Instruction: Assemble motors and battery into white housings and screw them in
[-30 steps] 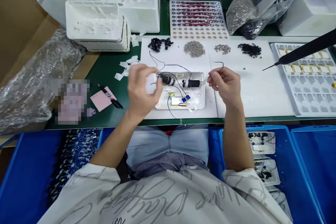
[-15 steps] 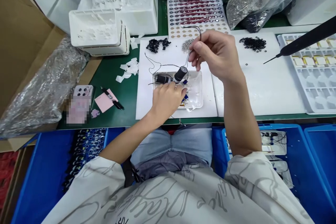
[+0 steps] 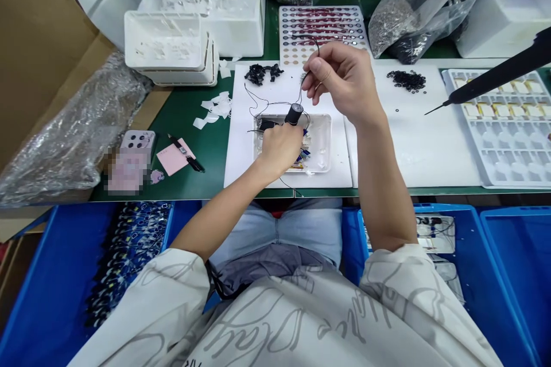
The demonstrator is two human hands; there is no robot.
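My left hand is closed around the lower part of a black cylinder that stands tilted over a clear plastic tray. Its fingertips are partly hidden. Higher up, my right hand pinches a thin black wire that runs up from the cylinder, and the free end loops above the fingers. A second black cylinder lies at the tray's left side, with loose thin wires around it. Small blue parts show in the tray beside my left hand.
Black clips, black rings and white scraps lie around the white mats. A black screwdriver-like tool hangs at right over a white compartment tray. A phone and pink notes lie left.
The view has shifted slightly. My right hand has moved a little left, and the wire between it and the cylinder looks straighter. My left hand keeps its grip.
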